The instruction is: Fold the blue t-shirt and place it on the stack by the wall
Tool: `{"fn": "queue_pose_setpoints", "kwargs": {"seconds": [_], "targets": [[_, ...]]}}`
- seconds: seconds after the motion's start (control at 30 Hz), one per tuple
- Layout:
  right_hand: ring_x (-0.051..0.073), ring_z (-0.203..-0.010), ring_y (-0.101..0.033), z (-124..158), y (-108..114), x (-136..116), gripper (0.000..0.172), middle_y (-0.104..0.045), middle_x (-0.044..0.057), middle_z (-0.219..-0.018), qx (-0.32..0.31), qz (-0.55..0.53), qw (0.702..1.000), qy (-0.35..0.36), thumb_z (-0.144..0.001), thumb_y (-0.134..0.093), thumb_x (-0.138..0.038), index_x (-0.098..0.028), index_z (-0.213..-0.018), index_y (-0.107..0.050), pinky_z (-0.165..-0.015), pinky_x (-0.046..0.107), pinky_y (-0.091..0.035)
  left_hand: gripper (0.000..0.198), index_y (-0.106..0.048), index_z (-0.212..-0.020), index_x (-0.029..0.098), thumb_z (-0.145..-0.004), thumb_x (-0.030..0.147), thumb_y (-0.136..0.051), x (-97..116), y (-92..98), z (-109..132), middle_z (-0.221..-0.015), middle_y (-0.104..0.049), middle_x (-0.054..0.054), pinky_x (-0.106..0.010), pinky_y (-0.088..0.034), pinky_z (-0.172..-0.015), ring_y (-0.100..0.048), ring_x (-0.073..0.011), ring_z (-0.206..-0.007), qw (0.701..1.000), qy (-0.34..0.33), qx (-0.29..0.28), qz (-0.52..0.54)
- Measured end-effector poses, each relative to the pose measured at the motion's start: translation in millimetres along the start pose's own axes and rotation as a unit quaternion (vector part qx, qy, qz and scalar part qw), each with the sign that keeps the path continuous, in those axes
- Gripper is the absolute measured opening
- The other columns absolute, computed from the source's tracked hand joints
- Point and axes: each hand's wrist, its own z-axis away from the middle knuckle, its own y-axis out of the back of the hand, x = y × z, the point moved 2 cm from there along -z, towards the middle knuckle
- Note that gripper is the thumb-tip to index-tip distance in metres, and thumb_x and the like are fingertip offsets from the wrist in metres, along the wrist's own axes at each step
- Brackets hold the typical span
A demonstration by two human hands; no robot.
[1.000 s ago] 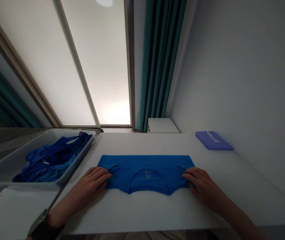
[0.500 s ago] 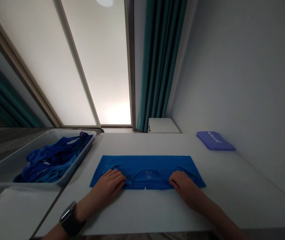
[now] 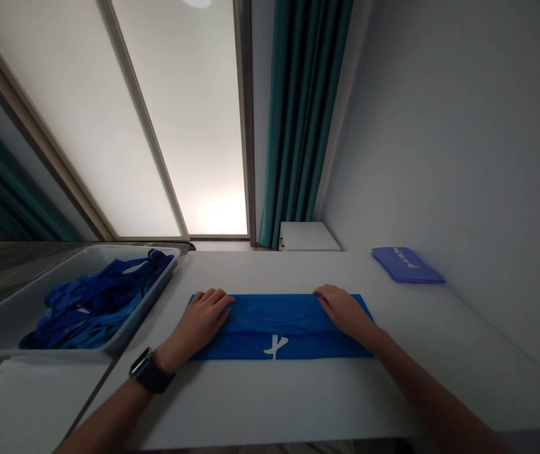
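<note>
Blue garment (image 3: pixel 274 315), one, folded to a wide flat strip bearing a white mark at its near edge, laid on the white bench (image 3: pixel 260 403); left hand (image 3: pixel 204 318) and right hand (image 3: pixel 346 313), well apart, palms down on the strip's left and right parts, fingers loosely spread near its far edge; dark watch (image 3: pixel 151 372), on left wrist; pale tub (image 3: pixel 9 325), far left, holding crumpled blue clothing (image 3: pixel 94 302); purple folded piece (image 3: pixel 407 268) with white lettering, far right, on the bench
</note>
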Motion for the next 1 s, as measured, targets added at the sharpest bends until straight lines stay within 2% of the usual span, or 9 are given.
{"fn": "queue_pose_setpoints", "kwargs": {"seconds": [0.17,0.27,0.37,0.53,0.7,0.9,1.0], "targets": [[0.022,-0.086,-0.06,49.8,5.7,21.2,0.024,-0.065,0.008,-0.095,0.053,0.001,0.996,0.073,-0.094,-0.041,-0.017,-0.021,-0.096,-0.065,-0.079,0.037,-0.05,0.023,-0.067,-0.108,0.024,-0.099,0.027,-0.045,-15.9,14.8,35.2,-0.113,-0.066,-0.006,-0.037,-0.044,-0.09,-0.059,-0.0215,-0.103,0.994,-0.11,0.002,0.004],[0.024,-0.093,-0.061,76.5,6.4,28.3,0.021,-0.065,0.01,-0.102,0.076,0.024,0.992,0.103,-0.093,-0.048,-0.019,-0.022,-0.101,-0.066,-0.084,0.041,-0.05,0.026,-0.066,-0.117,0.025,-0.099,0.03,-0.047,-26.5,15.3,50.8,-0.117,-0.067,-0.005,-0.037,-0.045,-0.094,-0.06,-0.022,-0.108,0.992,-0.129,-0.003,-0.015],[0.025,-0.101,-0.06,88.7,3.4,32.6,0.024,-0.063,0.011,-0.11,0.083,0.047,0.989,0.113,-0.092,-0.051,-0.019,-0.023,-0.11,-0.066,-0.088,0.043,-0.05,0.029,-0.064,-0.122,0.024,-0.099,0.03,-0.047,-35.2,9.7,58.3,-0.118,-0.068,-0.005,-0.036,-0.047,-0.095,-0.062,-0.021,-0.107,0.991,-0.133,-0.01,-0.014],[0.025,-0.104,-0.061,86.5,-1.9,36.8,0.03,-0.064,0.011,-0.115,0.07,0.061,0.989,0.111,-0.09,-0.051,-0.016,-0.024,-0.116,-0.065,-0.089,0.042,-0.051,0.034,-0.06,-0.13,0.025,-0.1,0.027,-0.044,-44.8,1.0,60.7,-0.121,-0.067,-0.006,-0.038,-0.05,-0.097,-0.062,-0.0228,-0.109,0.992,-0.123,-0.029,-0.018],[0.024,-0.097,-0.062,79.1,-2.7,32.5,0.034,-0.066,0.01,-0.109,0.058,0.067,0.991,0.099,-0.086,-0.045,-0.007,-0.021,-0.109,-0.065,-0.084,0.041,-0.051,0.036,-0.059,-0.131,0.027,-0.098,0.025,-0.045,-46.7,1.0,58.9,-0.122,-0.066,-0.006,-0.038,-0.051,-0.098,-0.062,-0.0232,-0.11,0.994,-0.105,-0.04,0.016],[0.022,-0.083,-0.059,63.6,2.7,30.3,0.016,-0.066,0.008,-0.092,0.039,0.022,0.998,0.047,-0.09,-0.045,-0.016,-0.021,-0.087,-0.061,-0.077,0.038,-0.049,0.031,-0.07,-0.104,0.024,-0.097,0.041,-0.045,-45.5,8.7,42.5,-0.104,-0.069,-0.006,-0.035,-0.051,-0.092,-0.064,-0.0214,-0.097,0.994,0.01,0.009,0.113],[0.019,-0.076,-0.058,48.9,11.8,37.2,0.015,-0.063,0.005,-0.084,0.024,-0.044,0.999,0.003,-0.09,-0.042,-0.017,-0.021,-0.085,-0.056,-0.071,0.034,-0.049,0.034,-0.067,-0.094,0.021,-0.095,0.046,-0.044,-48.6,10.7,27.6,-0.097,-0.069,-0.006,-0.034,-0.051,-0.085,-0.064,-0.0218,-0.091,0.986,0.062,0.0,0.152]]}}
